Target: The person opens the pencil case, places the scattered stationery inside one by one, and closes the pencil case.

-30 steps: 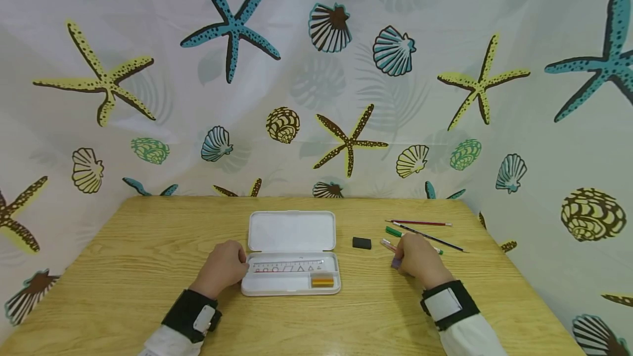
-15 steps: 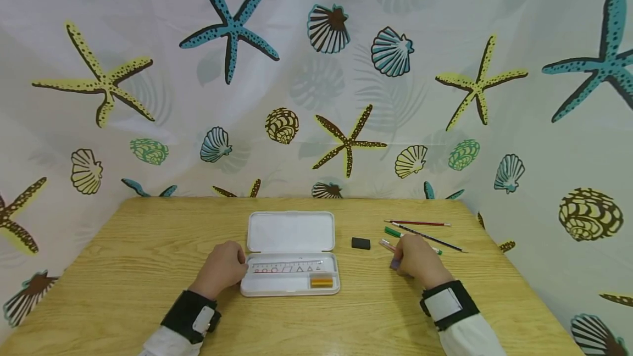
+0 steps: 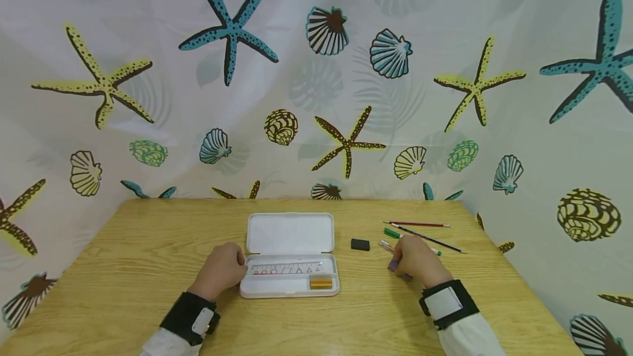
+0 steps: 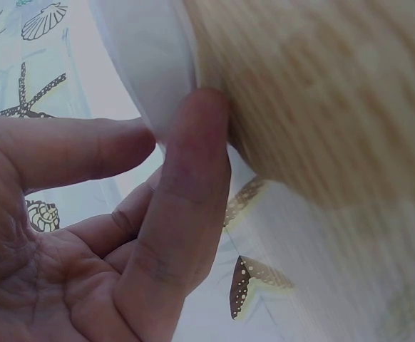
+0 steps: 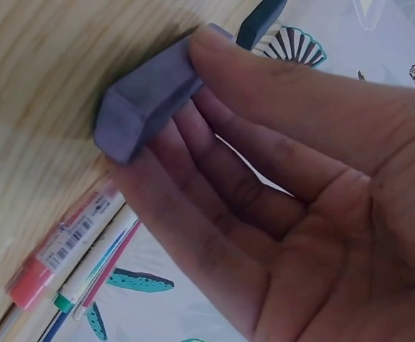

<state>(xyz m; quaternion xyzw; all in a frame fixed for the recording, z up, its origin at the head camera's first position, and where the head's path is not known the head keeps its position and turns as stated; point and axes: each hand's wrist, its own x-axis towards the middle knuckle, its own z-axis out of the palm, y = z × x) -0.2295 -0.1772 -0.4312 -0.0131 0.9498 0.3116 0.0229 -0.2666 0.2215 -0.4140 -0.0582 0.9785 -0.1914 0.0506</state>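
Note:
A white pencil case (image 3: 272,288) lies open on the table, its lid (image 3: 290,232) folded back. Its tray holds a clear ruler (image 3: 287,268) with printed shapes and a small yellow-orange block (image 3: 321,283) in the lower right compartment. My left hand (image 3: 221,271) pinches the case's left edge between thumb and fingers; the white wall (image 4: 154,64) shows close up in the left wrist view. Off to the right, my right hand (image 3: 417,260) pinches a purple eraser (image 5: 147,96) between thumb and fingertips, close over the wood.
Between the case and my right hand sits a black eraser (image 3: 360,244). Beyond that hand lie a red pencil (image 3: 420,224), a dark pencil (image 3: 432,238) and a green-capped pen (image 3: 393,232). A red-ended pen (image 5: 72,242) lies beside the fingers. A patterned cloth (image 3: 296,70) rises behind the table.
The purple eraser has turned slightly in my right fingers, and more of it shows now. My left hand keeps its place on the case.

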